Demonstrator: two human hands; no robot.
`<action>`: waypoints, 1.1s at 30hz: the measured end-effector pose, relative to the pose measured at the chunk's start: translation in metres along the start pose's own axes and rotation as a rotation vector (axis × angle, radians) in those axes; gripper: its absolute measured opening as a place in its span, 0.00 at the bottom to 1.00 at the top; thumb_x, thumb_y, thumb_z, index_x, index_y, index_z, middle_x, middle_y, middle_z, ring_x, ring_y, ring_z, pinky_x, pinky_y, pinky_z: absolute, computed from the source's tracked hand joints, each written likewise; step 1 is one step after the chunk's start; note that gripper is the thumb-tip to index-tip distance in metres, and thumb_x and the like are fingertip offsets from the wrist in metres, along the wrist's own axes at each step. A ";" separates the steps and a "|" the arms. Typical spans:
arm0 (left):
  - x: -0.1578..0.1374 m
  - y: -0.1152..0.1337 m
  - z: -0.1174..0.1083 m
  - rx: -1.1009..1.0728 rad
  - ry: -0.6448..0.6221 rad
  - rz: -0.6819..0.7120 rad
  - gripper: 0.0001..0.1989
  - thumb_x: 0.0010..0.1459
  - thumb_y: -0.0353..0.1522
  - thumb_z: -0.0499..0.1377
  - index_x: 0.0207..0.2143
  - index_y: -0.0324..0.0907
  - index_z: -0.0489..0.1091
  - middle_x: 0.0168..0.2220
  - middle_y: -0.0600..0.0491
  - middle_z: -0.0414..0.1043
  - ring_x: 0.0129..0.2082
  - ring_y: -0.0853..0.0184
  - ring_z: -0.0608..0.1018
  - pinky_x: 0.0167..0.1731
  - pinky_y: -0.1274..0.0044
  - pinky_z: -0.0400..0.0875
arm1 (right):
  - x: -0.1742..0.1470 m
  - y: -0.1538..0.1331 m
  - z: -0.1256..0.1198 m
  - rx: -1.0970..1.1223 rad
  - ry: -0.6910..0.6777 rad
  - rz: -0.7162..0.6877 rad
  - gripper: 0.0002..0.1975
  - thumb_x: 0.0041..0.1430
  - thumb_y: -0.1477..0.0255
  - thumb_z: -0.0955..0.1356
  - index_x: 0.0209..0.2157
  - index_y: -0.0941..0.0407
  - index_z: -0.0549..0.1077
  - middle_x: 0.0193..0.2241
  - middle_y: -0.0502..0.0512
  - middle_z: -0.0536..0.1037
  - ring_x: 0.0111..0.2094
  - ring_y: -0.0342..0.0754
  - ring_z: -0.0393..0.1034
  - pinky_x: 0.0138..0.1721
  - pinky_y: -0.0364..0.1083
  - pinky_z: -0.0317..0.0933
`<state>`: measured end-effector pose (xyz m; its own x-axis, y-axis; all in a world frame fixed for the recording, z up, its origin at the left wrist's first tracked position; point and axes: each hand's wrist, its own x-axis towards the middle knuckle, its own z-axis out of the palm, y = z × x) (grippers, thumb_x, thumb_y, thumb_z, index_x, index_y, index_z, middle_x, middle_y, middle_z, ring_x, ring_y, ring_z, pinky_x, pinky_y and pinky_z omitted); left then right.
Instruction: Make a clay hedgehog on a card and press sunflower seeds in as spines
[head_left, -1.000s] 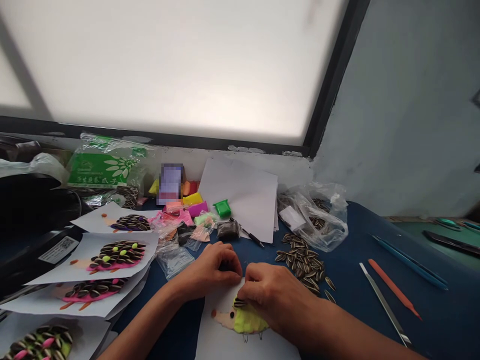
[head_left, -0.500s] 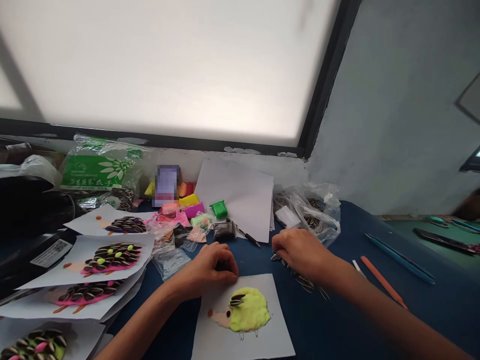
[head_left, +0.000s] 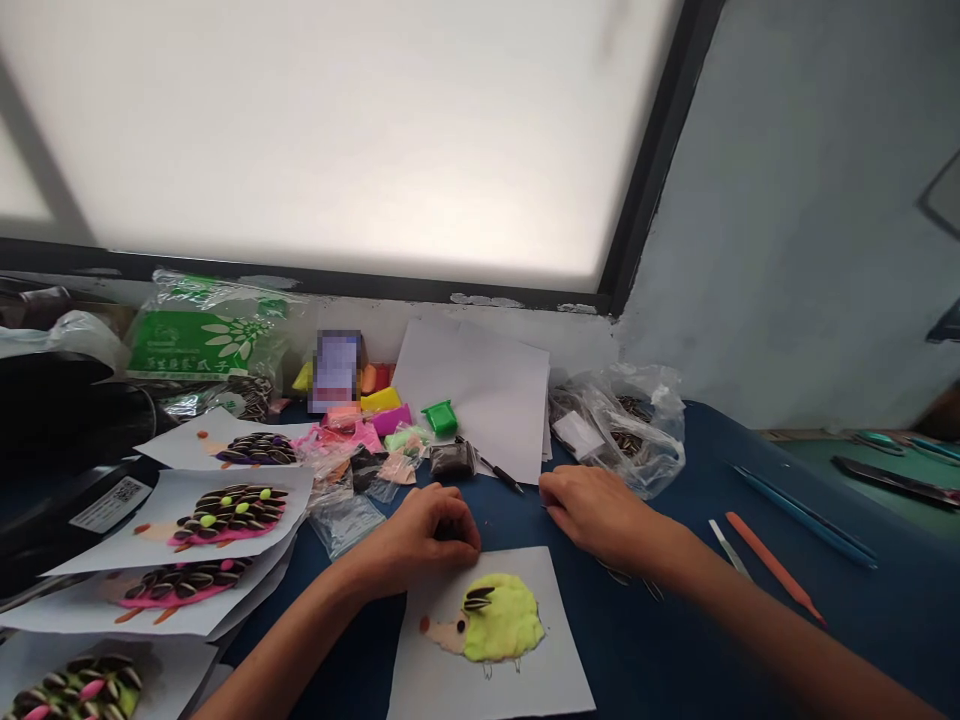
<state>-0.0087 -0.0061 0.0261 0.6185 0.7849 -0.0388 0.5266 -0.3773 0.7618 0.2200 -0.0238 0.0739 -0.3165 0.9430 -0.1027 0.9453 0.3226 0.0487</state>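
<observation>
We see blue table (head_left: 649, 665) between the white paper's (head_left: 562, 685) right edge and the orange tool (head_left: 772, 565), our left hand (head_left: 435, 530) half curled at the paper's top edge, our right hand (head_left: 596, 510) bunched over loose seeds (head_left: 616, 575), either's grip hidden from us, and, on the paper, a lumpy yellow-green hedgehog (head_left: 504, 622) bearing dark striped seeds (head_left: 478, 599).

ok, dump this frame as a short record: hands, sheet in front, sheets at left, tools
left hand: fingers at the top edge of the front sheet; pressing or just over it, can't tell
right hand: over the loose seeds, grip hidden
front sheet: white, with yellow-green clay hedgehog, a few striped seeds near its head
left sheets: four seed-covered hedgehogs visible
tools at right: blue tweezers, orange tool, metal strip
</observation>
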 end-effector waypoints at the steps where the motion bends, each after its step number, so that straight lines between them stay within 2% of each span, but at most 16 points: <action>1: 0.000 0.000 0.000 0.003 0.001 0.002 0.08 0.53 0.36 0.59 0.29 0.43 0.76 0.35 0.52 0.70 0.39 0.65 0.70 0.36 0.77 0.65 | 0.000 0.002 0.000 0.016 0.025 0.004 0.09 0.60 0.78 0.62 0.35 0.58 0.74 0.34 0.58 0.78 0.34 0.49 0.71 0.29 0.44 0.51; 4: 0.000 0.000 0.000 0.008 0.007 0.006 0.08 0.52 0.36 0.60 0.29 0.43 0.76 0.34 0.53 0.70 0.39 0.65 0.70 0.36 0.77 0.64 | -0.001 0.004 -0.005 0.102 0.092 0.004 0.10 0.60 0.79 0.63 0.38 0.57 0.74 0.32 0.57 0.78 0.32 0.48 0.70 0.29 0.43 0.52; 9: 0.000 -0.002 0.001 0.013 0.015 0.010 0.07 0.52 0.35 0.60 0.28 0.43 0.76 0.34 0.54 0.70 0.39 0.64 0.70 0.37 0.77 0.64 | -0.007 -0.004 -0.009 0.419 0.078 -0.122 0.12 0.60 0.78 0.62 0.33 0.57 0.77 0.24 0.52 0.76 0.27 0.44 0.68 0.29 0.41 0.55; 14: 0.000 -0.002 0.001 -0.006 0.019 0.020 0.06 0.52 0.34 0.61 0.28 0.43 0.76 0.33 0.54 0.69 0.38 0.66 0.70 0.36 0.78 0.63 | -0.009 -0.011 -0.001 0.676 0.061 -0.214 0.10 0.58 0.77 0.65 0.40 0.58 0.77 0.31 0.53 0.79 0.31 0.44 0.71 0.33 0.41 0.61; 19: 0.000 -0.002 0.001 0.009 0.021 0.018 0.05 0.52 0.34 0.61 0.29 0.43 0.76 0.33 0.55 0.70 0.39 0.65 0.70 0.37 0.77 0.63 | -0.008 -0.021 0.004 0.608 0.106 -0.260 0.07 0.58 0.78 0.67 0.34 0.58 0.79 0.30 0.52 0.78 0.30 0.42 0.69 0.34 0.41 0.60; 23: 0.001 -0.004 0.002 -0.002 0.024 0.022 0.05 0.51 0.34 0.61 0.28 0.43 0.76 0.33 0.55 0.70 0.39 0.65 0.69 0.37 0.77 0.62 | -0.009 -0.027 0.007 0.540 0.189 -0.288 0.07 0.60 0.78 0.67 0.34 0.58 0.78 0.32 0.53 0.76 0.32 0.43 0.69 0.35 0.41 0.60; 29: 0.001 -0.004 0.003 -0.015 0.028 0.016 0.06 0.52 0.35 0.60 0.28 0.43 0.76 0.33 0.55 0.69 0.39 0.65 0.69 0.38 0.77 0.62 | -0.012 -0.033 0.016 0.557 0.185 -0.364 0.13 0.64 0.79 0.63 0.40 0.56 0.80 0.33 0.55 0.76 0.34 0.45 0.71 0.35 0.41 0.61; 33: 0.001 -0.003 0.003 0.004 0.035 0.008 0.06 0.52 0.34 0.60 0.28 0.43 0.75 0.32 0.56 0.69 0.38 0.66 0.69 0.39 0.76 0.61 | -0.011 -0.036 0.024 0.686 0.205 -0.380 0.10 0.59 0.80 0.67 0.37 0.57 0.80 0.31 0.52 0.78 0.31 0.43 0.72 0.35 0.40 0.61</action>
<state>-0.0081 -0.0056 0.0221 0.6022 0.7983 -0.0100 0.5238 -0.3857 0.7595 0.1911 -0.0483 0.0491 -0.5713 0.7967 0.1973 0.5874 0.5648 -0.5797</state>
